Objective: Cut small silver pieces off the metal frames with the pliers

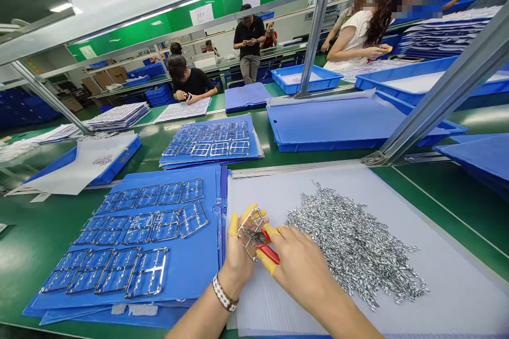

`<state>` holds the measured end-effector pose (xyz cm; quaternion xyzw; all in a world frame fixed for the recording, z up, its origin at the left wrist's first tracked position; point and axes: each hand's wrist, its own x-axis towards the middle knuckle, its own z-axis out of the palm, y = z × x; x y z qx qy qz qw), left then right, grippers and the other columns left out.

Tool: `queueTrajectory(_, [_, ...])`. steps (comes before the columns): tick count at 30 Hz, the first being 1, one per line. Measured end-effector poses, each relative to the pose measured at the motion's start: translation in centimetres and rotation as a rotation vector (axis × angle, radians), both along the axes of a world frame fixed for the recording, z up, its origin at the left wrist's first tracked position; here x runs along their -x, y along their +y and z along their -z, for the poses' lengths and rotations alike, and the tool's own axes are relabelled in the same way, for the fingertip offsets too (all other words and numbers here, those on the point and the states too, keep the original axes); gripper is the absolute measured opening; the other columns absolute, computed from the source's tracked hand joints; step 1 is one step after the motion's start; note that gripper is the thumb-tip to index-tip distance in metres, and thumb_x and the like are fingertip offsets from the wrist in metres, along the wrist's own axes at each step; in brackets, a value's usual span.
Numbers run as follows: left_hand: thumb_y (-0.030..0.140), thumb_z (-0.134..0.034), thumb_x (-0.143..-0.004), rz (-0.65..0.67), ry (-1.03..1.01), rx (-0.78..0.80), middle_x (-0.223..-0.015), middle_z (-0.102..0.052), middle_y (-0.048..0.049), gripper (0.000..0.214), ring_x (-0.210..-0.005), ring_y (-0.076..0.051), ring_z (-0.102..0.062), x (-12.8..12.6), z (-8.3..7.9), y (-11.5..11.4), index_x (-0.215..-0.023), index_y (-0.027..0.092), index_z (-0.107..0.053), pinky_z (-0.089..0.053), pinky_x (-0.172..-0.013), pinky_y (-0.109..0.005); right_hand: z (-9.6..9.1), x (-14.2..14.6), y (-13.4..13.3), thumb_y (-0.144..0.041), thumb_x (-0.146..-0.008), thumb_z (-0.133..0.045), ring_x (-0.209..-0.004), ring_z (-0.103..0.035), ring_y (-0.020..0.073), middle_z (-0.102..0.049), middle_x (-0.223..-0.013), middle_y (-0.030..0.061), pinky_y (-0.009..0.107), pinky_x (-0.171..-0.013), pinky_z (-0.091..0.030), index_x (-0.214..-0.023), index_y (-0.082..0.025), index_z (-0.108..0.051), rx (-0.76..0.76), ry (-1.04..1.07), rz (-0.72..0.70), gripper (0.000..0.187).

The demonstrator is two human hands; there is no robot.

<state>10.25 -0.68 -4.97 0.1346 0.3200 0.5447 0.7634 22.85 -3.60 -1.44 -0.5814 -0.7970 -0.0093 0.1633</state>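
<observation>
Yellow finger cots cover several of my fingertips. My left hand [238, 251] holds a small metal wire frame [249, 251] in its palm and fingers, tilted toward me. In my right hand [296, 259] is a pair of pliers [267, 246] with red handles, and its jaws are at the middle of the wire frame. Whether the jaws grip a link there is too small to tell. Right of my hands lies a large heap of short silver chain pieces [353, 238] on a white sheet [274, 312]. At left, rows of similar wire frames [147, 273] with chains rest on blue sheets [186, 270].
More frames [210, 137] lie on a blue stack beyond. A blue tray [119, 161] with white paper stands at left, and a larger covered tray [338, 122] farther back. A slanted metal post [441, 85] rises at right. Several people work across the green bench [24, 254].
</observation>
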Motion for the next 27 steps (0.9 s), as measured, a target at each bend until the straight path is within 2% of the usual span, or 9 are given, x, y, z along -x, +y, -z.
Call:
queueTrajectory(11, [0.055, -0.045, -0.087, 0.005, 0.056, -0.083, -0.115, -0.066, -0.0115, 0.052, -0.108, -0.026, -0.059, -0.1, 0.1, -0.1, -0.12, 0.018, -0.062, -0.043, -0.095, -0.038, -0.5, -0.4, -0.2, -0.031, -0.08, -0.056, -0.08, -0.06, 0.0241, -0.066, -0.084, 0.0054, 0.035, -0.069, -0.041, -0.099, -0.022, -0.062, 0.082, -0.01, 0.012, 0.022])
queueTrajectory(17, [0.056, -0.045, -0.086, 0.015, 0.075, -0.071, -0.119, -0.064, -0.0116, 0.054, -0.11, -0.027, -0.058, 0.0, 0.4, -0.1, -0.122, 0.019, -0.06, -0.042, -0.095, -0.038, -0.6, -0.6, -0.2, -0.033, -0.081, -0.056, -0.081, -0.06, 0.0246, -0.067, -0.086, 0.006, 0.036, -0.069, -0.041, -0.101, -0.022, -0.063, 0.123, 0.022, 0.023, 0.024])
queueTrajectory(27, [0.057, -0.044, -0.087, -0.003, 0.134, -0.106, -0.117, -0.065, -0.0115, 0.055, -0.109, -0.026, -0.058, -0.2, 0.7, -0.2, -0.122, 0.019, -0.06, -0.042, -0.093, -0.037, -1.2, -0.1, -0.1, -0.03, -0.085, -0.053, -0.084, -0.061, 0.026, -0.067, -0.089, 0.0079, 0.037, -0.072, -0.042, -0.105, -0.02, -0.064, 0.227, -0.042, 0.018, 0.026])
